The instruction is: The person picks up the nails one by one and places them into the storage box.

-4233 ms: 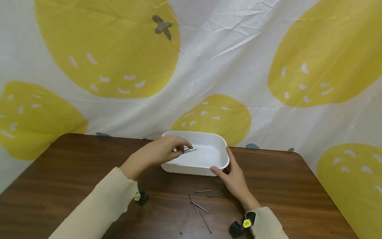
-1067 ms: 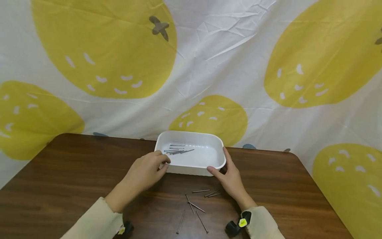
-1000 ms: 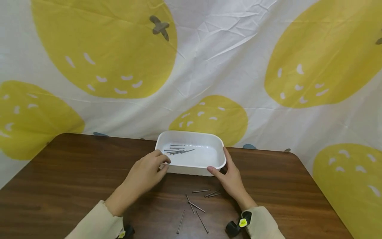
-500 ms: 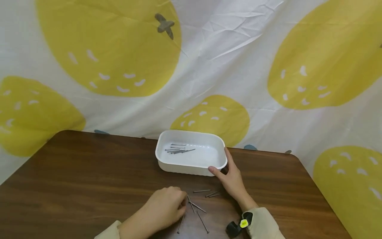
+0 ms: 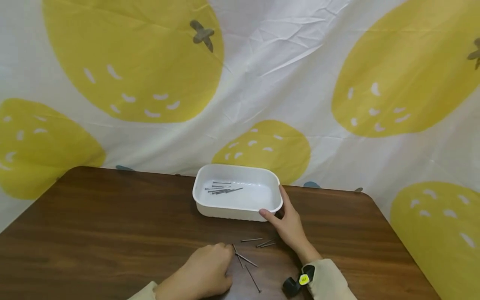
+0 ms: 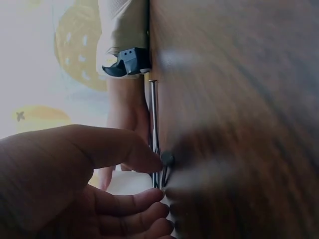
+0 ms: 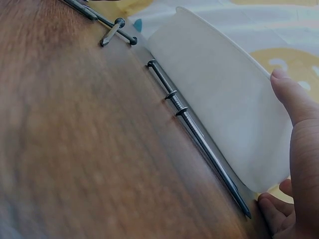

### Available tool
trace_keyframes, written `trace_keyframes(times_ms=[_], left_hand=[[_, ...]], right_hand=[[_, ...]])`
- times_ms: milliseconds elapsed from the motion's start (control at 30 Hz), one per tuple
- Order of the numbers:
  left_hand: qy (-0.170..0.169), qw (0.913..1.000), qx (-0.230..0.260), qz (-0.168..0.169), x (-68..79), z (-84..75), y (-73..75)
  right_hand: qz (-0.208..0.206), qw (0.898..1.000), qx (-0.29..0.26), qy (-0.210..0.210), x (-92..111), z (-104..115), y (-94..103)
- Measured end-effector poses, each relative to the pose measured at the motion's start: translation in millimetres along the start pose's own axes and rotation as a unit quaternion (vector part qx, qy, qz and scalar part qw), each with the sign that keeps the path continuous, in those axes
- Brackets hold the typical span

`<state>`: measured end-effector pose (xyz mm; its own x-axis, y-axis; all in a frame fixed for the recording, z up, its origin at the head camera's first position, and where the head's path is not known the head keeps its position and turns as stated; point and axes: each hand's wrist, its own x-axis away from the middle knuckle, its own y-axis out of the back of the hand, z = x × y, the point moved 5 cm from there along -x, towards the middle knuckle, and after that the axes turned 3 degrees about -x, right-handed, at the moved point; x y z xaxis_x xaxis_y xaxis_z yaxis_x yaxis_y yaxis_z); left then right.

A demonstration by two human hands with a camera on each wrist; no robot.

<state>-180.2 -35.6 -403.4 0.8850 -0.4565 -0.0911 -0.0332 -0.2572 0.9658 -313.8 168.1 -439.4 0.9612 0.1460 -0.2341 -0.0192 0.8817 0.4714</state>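
Note:
At its right front corner, my right hand [image 5: 291, 227] grips a white tray [image 5: 235, 213], thumb on the front rim and fingers along the side. Several metal nails [image 5: 221, 190] lie together in its left half. My left hand [image 5: 206, 268] is down by the nails in front of the tray, thumb and fingers curved. In the left wrist view, the thumb tip is right at a nail head [image 6: 168, 158], with a gap between thumb and index finger. A crossed pair of nails [image 5: 247, 260] lies just right of this hand, another nail [image 5: 253, 278] nearer me.
A few more nails [image 5: 265, 243] rest close to my right wrist, in front of the tray; the right wrist view shows nails [image 7: 199, 137] along the tray's base. The brown wooden table [image 5: 112, 216] ends at a yellow-and-white cloth [image 5: 262, 83] behind.
My left hand was over the tray with nails, then at its left front rim with nails lying inside. It has since come down to the table nails, covering one. The right hand keeps its grip.

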Motion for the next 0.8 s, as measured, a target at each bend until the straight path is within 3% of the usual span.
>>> trace_keyframes(times_ms=[367,800], left_hand=[[0.02,0.9981,-0.051,0.028,3.7,-7.3,-6.9],[0.002,0.9986,-0.053,0.005,4.8,-5.8,-4.1]], right_hand=[[0.001,1.0,-0.001,-0.008,0.4,1.0,0.1],[0.006,1.0,-0.018,0.002,1.8,4.0,0.0]])
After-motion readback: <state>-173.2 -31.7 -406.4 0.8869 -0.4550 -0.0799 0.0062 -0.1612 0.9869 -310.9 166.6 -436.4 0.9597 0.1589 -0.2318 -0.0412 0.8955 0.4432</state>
